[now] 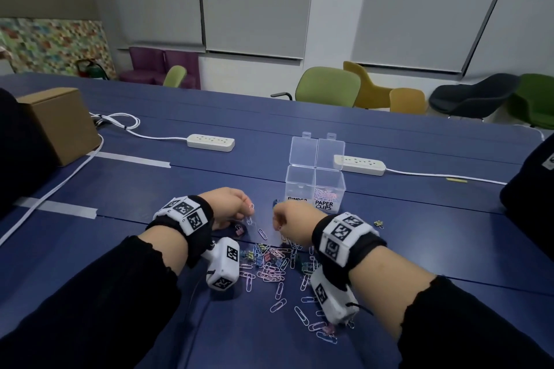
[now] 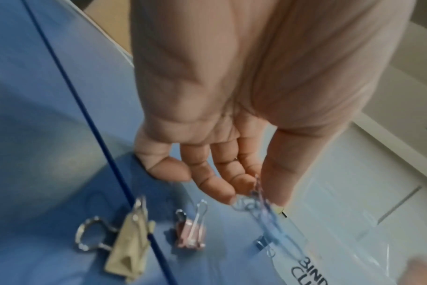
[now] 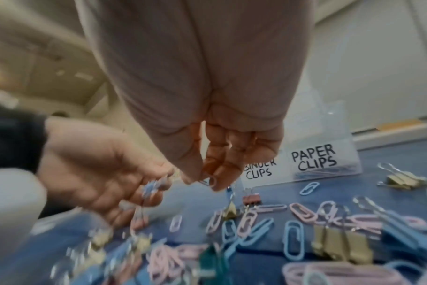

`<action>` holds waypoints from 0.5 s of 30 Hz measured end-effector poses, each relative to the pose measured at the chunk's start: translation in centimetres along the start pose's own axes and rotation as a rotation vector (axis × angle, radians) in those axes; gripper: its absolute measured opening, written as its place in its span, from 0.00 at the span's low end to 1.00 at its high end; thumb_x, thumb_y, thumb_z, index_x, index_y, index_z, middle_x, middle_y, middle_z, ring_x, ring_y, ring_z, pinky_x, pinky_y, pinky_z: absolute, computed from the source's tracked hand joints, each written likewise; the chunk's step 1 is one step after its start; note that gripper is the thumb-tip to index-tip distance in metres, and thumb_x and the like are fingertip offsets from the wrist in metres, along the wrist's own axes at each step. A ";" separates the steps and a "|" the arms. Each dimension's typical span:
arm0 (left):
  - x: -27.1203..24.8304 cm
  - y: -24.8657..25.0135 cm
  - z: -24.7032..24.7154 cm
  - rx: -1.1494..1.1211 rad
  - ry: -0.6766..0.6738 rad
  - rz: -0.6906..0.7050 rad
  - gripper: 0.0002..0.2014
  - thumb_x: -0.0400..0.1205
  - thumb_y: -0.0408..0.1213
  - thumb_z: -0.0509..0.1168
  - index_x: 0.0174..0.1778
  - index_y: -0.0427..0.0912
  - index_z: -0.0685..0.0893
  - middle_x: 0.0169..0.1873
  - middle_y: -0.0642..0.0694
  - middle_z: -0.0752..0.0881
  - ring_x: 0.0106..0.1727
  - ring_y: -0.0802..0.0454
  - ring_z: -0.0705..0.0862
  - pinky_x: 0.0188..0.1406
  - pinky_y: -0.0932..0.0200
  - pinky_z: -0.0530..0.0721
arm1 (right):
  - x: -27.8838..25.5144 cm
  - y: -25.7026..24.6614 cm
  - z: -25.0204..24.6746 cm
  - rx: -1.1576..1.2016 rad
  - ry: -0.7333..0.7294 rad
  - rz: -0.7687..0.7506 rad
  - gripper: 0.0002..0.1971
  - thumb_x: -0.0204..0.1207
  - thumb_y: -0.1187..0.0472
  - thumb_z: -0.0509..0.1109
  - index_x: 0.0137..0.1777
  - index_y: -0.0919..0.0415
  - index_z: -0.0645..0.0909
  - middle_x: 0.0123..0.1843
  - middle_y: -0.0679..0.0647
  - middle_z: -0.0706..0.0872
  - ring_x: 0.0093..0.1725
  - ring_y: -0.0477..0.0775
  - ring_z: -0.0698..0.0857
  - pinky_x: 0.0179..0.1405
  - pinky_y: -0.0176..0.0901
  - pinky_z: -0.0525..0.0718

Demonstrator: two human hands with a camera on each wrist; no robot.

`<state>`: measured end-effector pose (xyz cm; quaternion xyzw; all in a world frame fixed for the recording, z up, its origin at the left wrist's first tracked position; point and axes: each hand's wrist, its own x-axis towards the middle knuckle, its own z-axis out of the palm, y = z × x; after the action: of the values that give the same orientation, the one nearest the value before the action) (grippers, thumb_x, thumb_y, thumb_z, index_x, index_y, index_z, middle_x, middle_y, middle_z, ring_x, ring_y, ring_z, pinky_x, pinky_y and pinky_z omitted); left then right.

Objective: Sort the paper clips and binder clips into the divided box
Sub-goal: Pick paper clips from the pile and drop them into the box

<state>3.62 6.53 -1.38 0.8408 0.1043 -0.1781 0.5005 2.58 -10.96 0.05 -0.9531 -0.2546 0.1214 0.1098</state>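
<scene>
The clear divided box point(image 1: 300, 180) stands open on the blue table, labelled BINDER CLIPS on the left and PAPER CLIPS on the right. Pink paper clips point(image 1: 326, 193) lie in the right compartment. A mixed pile of paper clips and binder clips point(image 1: 269, 266) lies in front of me. Above it, my left hand point(image 1: 248, 210) point(image 2: 263, 198) pinches linked bluish paper clips point(image 2: 268, 217) between thumb and fingers. My right hand point(image 1: 277, 220) point(image 3: 207, 179) pinches a paper clip point(image 3: 210, 181); more clips, with a gold binder clip point(image 3: 230, 210), seem to dangle below it.
Loose gold point(image 2: 127, 237) and pink point(image 2: 192, 231) binder clips lie under my left hand; another gold one point(image 1: 378, 223) sits right of the box. Two power strips point(image 1: 210, 142) point(image 1: 359, 165) with white cables, and a cardboard box point(image 1: 57, 123), are farther back.
</scene>
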 end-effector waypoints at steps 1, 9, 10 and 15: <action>-0.1 -0.1 -0.2 -0.075 0.020 -0.007 0.12 0.80 0.27 0.65 0.33 0.46 0.76 0.31 0.47 0.79 0.30 0.54 0.75 0.27 0.63 0.63 | -0.1 0.5 -0.3 0.070 0.019 0.026 0.11 0.76 0.72 0.60 0.44 0.56 0.79 0.41 0.50 0.82 0.43 0.52 0.81 0.44 0.39 0.77; -0.6 0.3 -0.4 -0.389 0.094 0.109 0.12 0.82 0.25 0.63 0.35 0.44 0.75 0.32 0.45 0.81 0.36 0.53 0.82 0.35 0.59 0.73 | -1.8 2.8 -0.9 0.167 0.002 0.041 0.04 0.76 0.69 0.69 0.47 0.66 0.85 0.36 0.47 0.82 0.33 0.38 0.78 0.34 0.29 0.75; -0.6 0.4 -0.3 -0.455 0.075 0.121 0.12 0.82 0.24 0.62 0.35 0.42 0.76 0.32 0.44 0.81 0.37 0.51 0.83 0.38 0.58 0.76 | -1.9 2.7 -0.7 0.139 -0.008 0.020 0.05 0.75 0.68 0.71 0.48 0.66 0.86 0.36 0.46 0.82 0.33 0.39 0.78 0.34 0.29 0.74; -1.2 1.0 0.5 -0.755 -0.003 0.058 0.10 0.84 0.22 0.57 0.39 0.35 0.77 0.33 0.41 0.78 0.37 0.49 0.80 0.32 0.60 0.88 | -1.8 0.7 0.3 -0.067 -0.102 -0.076 0.07 0.73 0.67 0.70 0.47 0.63 0.89 0.42 0.55 0.86 0.42 0.53 0.81 0.42 0.39 0.75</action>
<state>2.82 5.56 -0.30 0.5996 0.1380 -0.1141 0.7800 1.29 -12.41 -0.15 -0.9385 -0.2995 0.1569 0.0692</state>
